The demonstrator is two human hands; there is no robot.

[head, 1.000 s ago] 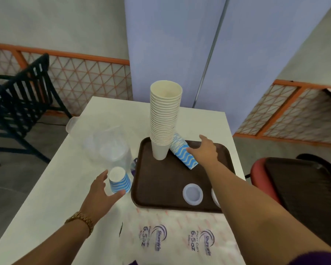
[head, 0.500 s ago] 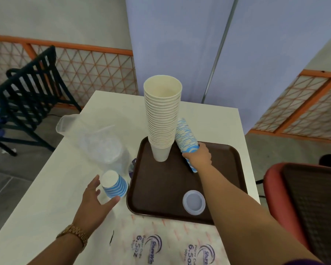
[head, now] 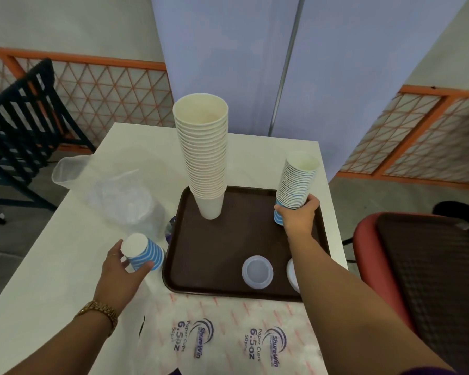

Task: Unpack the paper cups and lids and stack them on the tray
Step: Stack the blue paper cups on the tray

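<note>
Nearest the viewer, an empty printed cup wrapper (head: 228, 339) lies flat on the white worktop (head: 52, 280), its far edge just under the brown tray (head: 228, 239). Just beyond it the left hand (head: 117, 280) curls its fingers (head: 148, 265) around a short blue-striped cup bundle (head: 144, 254) lying tilted, base up, beside the tray's left rim. On the tray's near part sits a clear lid (head: 257, 272), with a second lid (head: 293, 274) partly hidden behind the right forearm. Farther in, the right hand (head: 298, 215) grasps the bottom of a blue-striped cup stack (head: 297, 182), held upright near the tray's right edge; whether its base touches the tray cannot be told. In the tray's far middle stands a tall plain white cup stack (head: 205, 158), leaning slightly. Left of it, on the worktop, a clear plastic bag of lids (head: 119, 196) waits unopened. The likely trouble: the striped stack is gripped only at its foot, so a quick release or a nudge could topple it off the tray's edge, and the tall white stack, top-heavy, could tip if the tray is bumped.
</note>
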